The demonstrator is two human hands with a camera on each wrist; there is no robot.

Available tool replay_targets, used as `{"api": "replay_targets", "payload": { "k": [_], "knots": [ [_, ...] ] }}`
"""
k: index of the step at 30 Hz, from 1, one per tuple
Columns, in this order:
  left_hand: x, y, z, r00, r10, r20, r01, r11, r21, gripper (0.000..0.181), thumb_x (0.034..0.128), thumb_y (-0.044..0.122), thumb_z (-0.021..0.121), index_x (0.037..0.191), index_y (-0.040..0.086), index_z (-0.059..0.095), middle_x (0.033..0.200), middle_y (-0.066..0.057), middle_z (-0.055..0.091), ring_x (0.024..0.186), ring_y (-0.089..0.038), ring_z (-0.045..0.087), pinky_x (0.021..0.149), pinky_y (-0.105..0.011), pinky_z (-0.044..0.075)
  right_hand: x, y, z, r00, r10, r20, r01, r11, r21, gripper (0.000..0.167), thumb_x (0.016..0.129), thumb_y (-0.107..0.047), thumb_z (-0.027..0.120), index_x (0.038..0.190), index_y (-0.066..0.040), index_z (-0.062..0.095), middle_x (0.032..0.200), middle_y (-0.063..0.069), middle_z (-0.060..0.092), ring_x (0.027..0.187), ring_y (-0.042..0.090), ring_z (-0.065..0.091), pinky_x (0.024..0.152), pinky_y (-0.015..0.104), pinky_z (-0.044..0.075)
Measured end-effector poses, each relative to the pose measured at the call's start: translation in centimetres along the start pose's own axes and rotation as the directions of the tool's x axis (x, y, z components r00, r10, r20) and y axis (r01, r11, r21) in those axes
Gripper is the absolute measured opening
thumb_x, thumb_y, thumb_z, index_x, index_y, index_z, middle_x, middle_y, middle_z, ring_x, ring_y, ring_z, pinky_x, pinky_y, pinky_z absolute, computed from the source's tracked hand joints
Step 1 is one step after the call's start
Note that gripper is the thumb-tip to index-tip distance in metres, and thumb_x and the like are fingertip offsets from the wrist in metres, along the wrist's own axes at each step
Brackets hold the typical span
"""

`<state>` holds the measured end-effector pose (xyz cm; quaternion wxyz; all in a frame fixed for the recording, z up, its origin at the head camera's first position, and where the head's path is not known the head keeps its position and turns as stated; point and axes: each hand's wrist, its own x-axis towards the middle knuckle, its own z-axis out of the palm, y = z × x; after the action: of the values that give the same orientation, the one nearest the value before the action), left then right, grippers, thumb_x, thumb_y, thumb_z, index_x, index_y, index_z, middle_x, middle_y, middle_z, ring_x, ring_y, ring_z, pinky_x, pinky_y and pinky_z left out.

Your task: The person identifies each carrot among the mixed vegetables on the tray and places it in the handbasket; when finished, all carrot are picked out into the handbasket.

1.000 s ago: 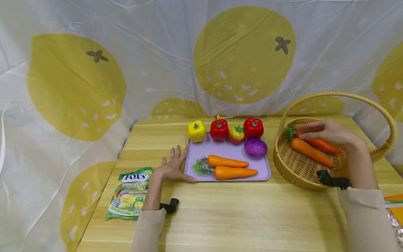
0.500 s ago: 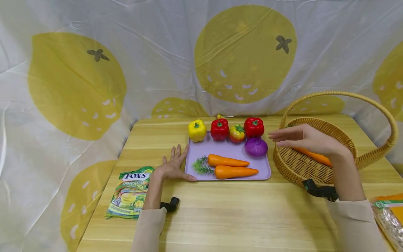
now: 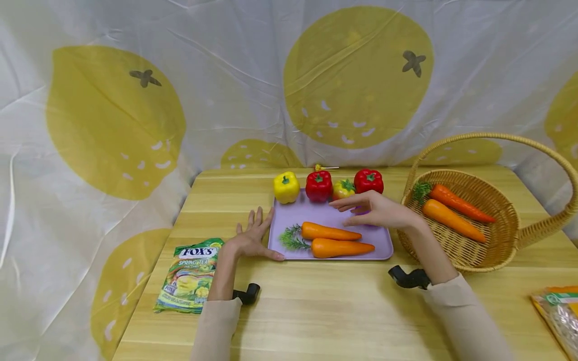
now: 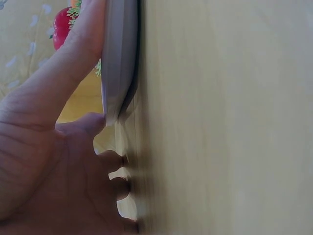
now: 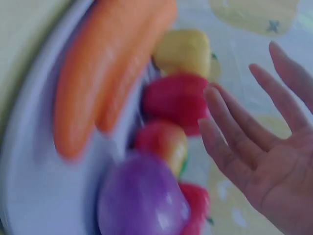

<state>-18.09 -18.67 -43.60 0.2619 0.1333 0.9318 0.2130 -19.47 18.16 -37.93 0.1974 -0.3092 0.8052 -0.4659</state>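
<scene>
The left hand [image 3: 250, 241] touches the left edge of the lilac tray [image 3: 293, 253], fingers spread; in the left wrist view its thumb and a fingertip meet the tray wall [image 4: 117, 58]. Above the tray's right part hovers the right hand [image 3: 377, 209], empty, covering most of the purple onion, which shows in the right wrist view [image 5: 139, 198]. Two orange carrots [image 3: 331, 231] [image 3: 343, 248] lie on the tray. Along its back edge stand a yellow pepper [image 3: 286, 187], a red pepper [image 3: 319, 186], a red-yellow fruit [image 3: 343, 189] and another red pepper [image 3: 369, 181].
At the right is a wicker basket [image 3: 506, 250] with a tall handle, holding a red-orange carrot [image 3: 462, 203] and an orange carrot [image 3: 453, 220]. A green candy bag [image 3: 189, 276] lies at the left, a lollipop [image 3: 326, 167] at the back, another packet [image 3: 560, 313] at the right edge.
The right hand has left the basket and moved left over the tray, leaving the red-orange carrot in the basket beside the other one. The left hand has stayed at the tray's edge.
</scene>
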Motion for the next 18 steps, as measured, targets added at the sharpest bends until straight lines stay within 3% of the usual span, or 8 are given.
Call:
{"api": "replay_targets", "payload": {
  "k": [4,12,18],
  "knots": [
    [0.0,0.2,0.0,1.000,0.002,0.004,-0.002,1.000,0.000,0.137,0.0755,0.059,0.087,0.167,0.024,-0.008,0.170,-0.020,-0.024,0.158,-0.040,-0.024,0.122,-0.074,-0.009,1.7,0.2,1.7,1.000,0.021,0.005,-0.021,0.999,0.029,0.047,0.096,-0.011,0.073,0.142,-0.011,0.064,0.144,0.020,0.063,0.134,0.043,0.059,0.111,0.058,0.049],
    [0.1,0.2,0.1,1.000,-0.005,0.004,0.005,1.000,-0.005,0.136,0.0763,0.058,0.087,0.167,0.023,-0.008,0.170,-0.021,-0.024,0.158,-0.040,-0.024,0.122,-0.074,-0.010,4.1,1.1,4.3,0.999,0.044,0.022,-0.047,0.991,0.124,0.046,0.097,-0.008,0.071,0.141,0.002,0.061,0.144,0.024,0.062,0.134,0.042,0.059,0.111,0.048,0.052],
    [0.0,0.1,0.0,1.000,-0.012,0.000,0.012,1.000,-0.005,0.136,0.0760,0.058,0.087,0.167,0.023,-0.007,0.170,-0.021,-0.024,0.158,-0.040,-0.024,0.122,-0.074,-0.010,4.7,1.6,5.1,0.998,0.057,0.026,-0.060,0.991,0.120,0.046,0.095,-0.005,0.073,0.139,0.003,0.062,0.139,0.023,0.066,0.129,0.040,0.064,0.109,0.045,0.053]
  ]
}}
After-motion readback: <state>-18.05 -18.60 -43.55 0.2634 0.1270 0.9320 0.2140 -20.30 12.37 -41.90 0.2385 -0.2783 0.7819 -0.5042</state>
